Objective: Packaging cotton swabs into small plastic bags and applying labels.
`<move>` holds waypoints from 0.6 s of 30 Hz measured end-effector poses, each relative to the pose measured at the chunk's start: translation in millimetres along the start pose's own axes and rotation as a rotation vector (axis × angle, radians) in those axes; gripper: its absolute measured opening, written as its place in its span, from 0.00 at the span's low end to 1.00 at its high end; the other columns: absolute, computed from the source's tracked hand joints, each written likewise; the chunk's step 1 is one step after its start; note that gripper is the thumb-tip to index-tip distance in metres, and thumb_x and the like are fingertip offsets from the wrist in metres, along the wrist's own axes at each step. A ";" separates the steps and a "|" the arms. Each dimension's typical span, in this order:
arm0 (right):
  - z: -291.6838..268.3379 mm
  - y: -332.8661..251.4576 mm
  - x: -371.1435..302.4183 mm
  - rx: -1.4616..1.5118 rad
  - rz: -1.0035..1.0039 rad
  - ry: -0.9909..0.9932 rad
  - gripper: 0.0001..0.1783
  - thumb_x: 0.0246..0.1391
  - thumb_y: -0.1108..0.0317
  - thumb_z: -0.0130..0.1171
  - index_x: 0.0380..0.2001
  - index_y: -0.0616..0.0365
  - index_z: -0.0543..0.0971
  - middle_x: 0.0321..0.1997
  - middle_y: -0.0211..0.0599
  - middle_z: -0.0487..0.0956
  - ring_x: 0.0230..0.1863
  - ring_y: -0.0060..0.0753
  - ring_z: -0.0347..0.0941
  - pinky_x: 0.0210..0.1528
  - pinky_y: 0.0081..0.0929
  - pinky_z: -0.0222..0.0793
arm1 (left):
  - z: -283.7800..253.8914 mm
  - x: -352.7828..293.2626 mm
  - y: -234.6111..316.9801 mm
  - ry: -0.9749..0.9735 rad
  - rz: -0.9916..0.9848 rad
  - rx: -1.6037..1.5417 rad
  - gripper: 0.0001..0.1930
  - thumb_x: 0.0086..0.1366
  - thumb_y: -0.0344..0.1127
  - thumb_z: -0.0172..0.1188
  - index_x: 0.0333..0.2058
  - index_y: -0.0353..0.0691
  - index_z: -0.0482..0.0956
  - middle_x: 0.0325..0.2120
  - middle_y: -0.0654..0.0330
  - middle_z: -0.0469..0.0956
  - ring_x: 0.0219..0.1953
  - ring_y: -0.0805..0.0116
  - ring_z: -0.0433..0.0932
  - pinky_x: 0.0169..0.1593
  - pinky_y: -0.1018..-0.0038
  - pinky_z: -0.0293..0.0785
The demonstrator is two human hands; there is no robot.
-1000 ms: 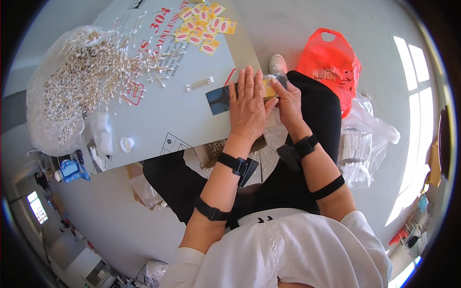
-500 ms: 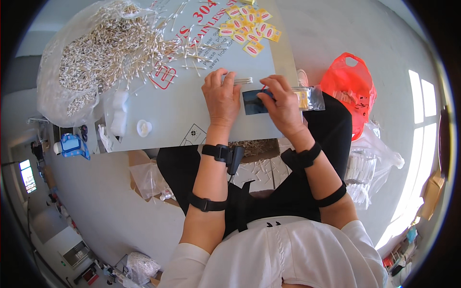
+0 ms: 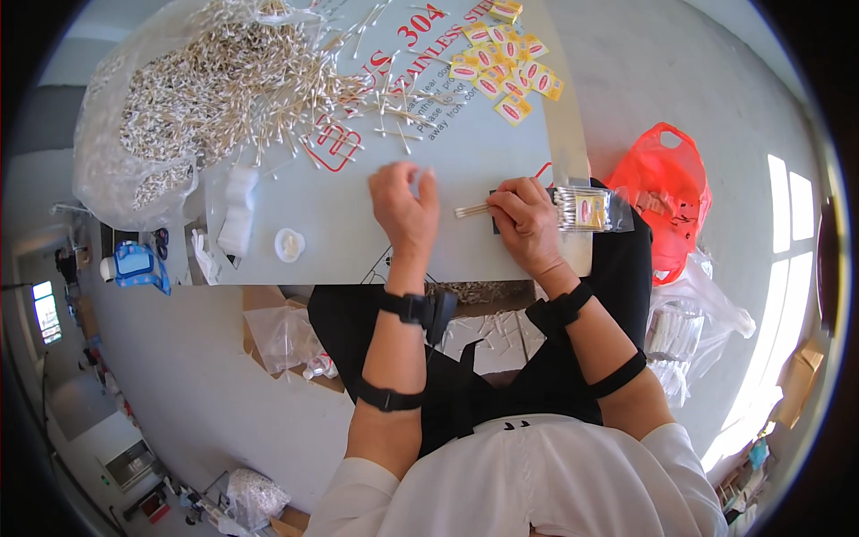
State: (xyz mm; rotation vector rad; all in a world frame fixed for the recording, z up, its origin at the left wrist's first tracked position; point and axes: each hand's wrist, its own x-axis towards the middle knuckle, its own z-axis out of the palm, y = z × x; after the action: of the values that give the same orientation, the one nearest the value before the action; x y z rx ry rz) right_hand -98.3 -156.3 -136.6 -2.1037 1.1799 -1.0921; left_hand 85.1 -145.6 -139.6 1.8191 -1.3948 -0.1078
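My right hand (image 3: 526, 224) pinches a few cotton swabs (image 3: 472, 211), their tips pointing left over the table. Just right of its fingers lies a clear plastic bag (image 3: 619, 210) with a row of cotton swabs and a yellow card (image 3: 590, 212) inside, reaching past the table's edge. Part of a dark sheet (image 3: 496, 225) shows under this hand. My left hand (image 3: 404, 210) hovers over the table with thumb and fingers apart, the fingertips a little blurred; nothing shows in it. Beyond it, loose cotton swabs (image 3: 394, 121) are scattered.
A large clear bag (image 3: 94, 170) spills a heap of cotton swabs at the table's far left. Yellow cards (image 3: 513, 109) lie at the far right. A small white cup (image 3: 289, 244) and white cotton roll (image 3: 237, 210) sit left. A red plastic bag (image 3: 662, 170) stands beyond the table's right edge.
The swabs that were by my left fingers are now in my right hand. My left hand has drawn back from them. The view has shifted, so the table appears farther right.
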 end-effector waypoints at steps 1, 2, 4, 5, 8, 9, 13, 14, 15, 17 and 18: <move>-0.5 0.4 0.2 -0.004 0.003 -0.009 0.06 0.43 0.77 0.63 0.28 0.57 0.79 0.33 0.35 0.75 0.36 0.42 0.71 0.39 0.36 0.69 | 2.7 17.9 -3.2 0.062 -0.070 0.083 0.10 0.52 0.31 0.66 0.31 0.39 0.75 0.28 0.58 0.73 0.37 0.53 0.70 0.40 0.59 0.67; 1.9 -3.1 2.0 0.006 -0.004 -0.012 0.06 0.43 0.77 0.63 0.28 0.57 0.79 0.33 0.35 0.75 0.36 0.42 0.71 0.39 0.36 0.69 | 3.2 32.3 -11.8 0.070 -0.072 0.092 0.10 0.52 0.31 0.66 0.31 0.39 0.75 0.28 0.58 0.73 0.37 0.53 0.70 0.40 0.59 0.67; 3.7 -5.0 4.2 0.031 -0.010 -0.023 0.06 0.43 0.77 0.63 0.28 0.57 0.79 0.33 0.35 0.75 0.36 0.43 0.71 0.39 0.36 0.69 | 7.8 50.9 -24.6 0.043 -0.007 0.390 0.09 0.53 0.32 0.66 0.29 0.37 0.74 0.28 0.57 0.74 0.36 0.52 0.71 0.40 0.60 0.68; 4.6 -6.0 5.3 0.034 -0.014 -0.024 0.06 0.43 0.77 0.63 0.28 0.57 0.79 0.33 0.35 0.75 0.36 0.43 0.71 0.39 0.36 0.69 | 4.1 51.8 -28.2 0.047 -0.008 0.392 0.09 0.53 0.32 0.66 0.29 0.37 0.74 0.28 0.57 0.74 0.36 0.52 0.71 0.40 0.60 0.68; 6.1 -5.0 5.4 0.020 -0.017 -0.029 0.05 0.44 0.77 0.63 0.27 0.57 0.79 0.33 0.35 0.75 0.36 0.43 0.71 0.39 0.36 0.69 | -11.5 45.8 -30.4 -0.153 -0.066 0.343 0.07 0.54 0.30 0.65 0.28 0.38 0.74 0.26 0.56 0.74 0.35 0.52 0.71 0.39 0.60 0.68; 5.0 -2.1 4.5 0.012 -0.011 -0.024 0.05 0.44 0.76 0.63 0.27 0.57 0.79 0.33 0.34 0.75 0.35 0.42 0.71 0.39 0.36 0.69 | -21.5 34.3 -27.6 -0.238 -0.105 0.172 0.06 0.54 0.29 0.64 0.27 0.39 0.74 0.25 0.56 0.73 0.35 0.52 0.72 0.39 0.60 0.69; 0.5 -0.6 3.3 -0.010 0.002 -0.020 0.05 0.43 0.76 0.63 0.27 0.56 0.79 0.33 0.34 0.75 0.35 0.42 0.71 0.38 0.36 0.69 | -61.2 -17.3 -11.5 -0.482 -0.023 -0.158 0.06 0.51 0.28 0.65 0.25 0.41 0.75 0.24 0.57 0.72 0.34 0.53 0.72 0.39 0.61 0.70; 0.9 -0.4 2.2 -0.009 0.002 -0.021 0.05 0.43 0.76 0.63 0.27 0.56 0.79 0.33 0.34 0.75 0.35 0.42 0.71 0.38 0.36 0.69 | -66.6 -26.0 -6.2 -0.582 0.125 -0.044 0.07 0.51 0.27 0.65 0.25 0.39 0.74 0.26 0.58 0.73 0.34 0.55 0.73 0.38 0.63 0.71; 1.7 -0.4 2.5 -0.007 0.001 -0.027 0.05 0.43 0.76 0.63 0.27 0.56 0.79 0.33 0.33 0.75 0.35 0.42 0.71 0.38 0.36 0.69 | -71.4 -26.3 0.0 -0.676 0.273 0.075 0.08 0.50 0.27 0.66 0.26 0.37 0.74 0.28 0.58 0.75 0.35 0.56 0.73 0.38 0.65 0.71; 1.1 0.3 2.5 -0.008 0.003 -0.032 0.05 0.43 0.75 0.63 0.27 0.56 0.79 0.33 0.33 0.75 0.35 0.42 0.71 0.38 0.36 0.69 | -74.6 -16.7 8.9 -0.780 0.209 0.046 0.07 0.50 0.26 0.66 0.26 0.38 0.75 0.29 0.58 0.74 0.36 0.55 0.73 0.39 0.64 0.71; 1.1 -0.7 2.6 -0.003 0.005 -0.043 0.05 0.43 0.75 0.63 0.27 0.56 0.78 0.33 0.33 0.75 0.35 0.42 0.71 0.38 0.36 0.69 | -74.9 -12.0 10.5 -0.883 0.142 0.018 0.07 0.49 0.26 0.65 0.26 0.39 0.75 0.30 0.57 0.74 0.38 0.54 0.72 0.40 0.63 0.71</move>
State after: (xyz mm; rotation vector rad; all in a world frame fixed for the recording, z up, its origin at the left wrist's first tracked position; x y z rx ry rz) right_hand -96.2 -158.2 -135.7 -2.1146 1.1670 -1.0380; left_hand 111.2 -95.2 -88.2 1.7391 -2.1061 -0.9124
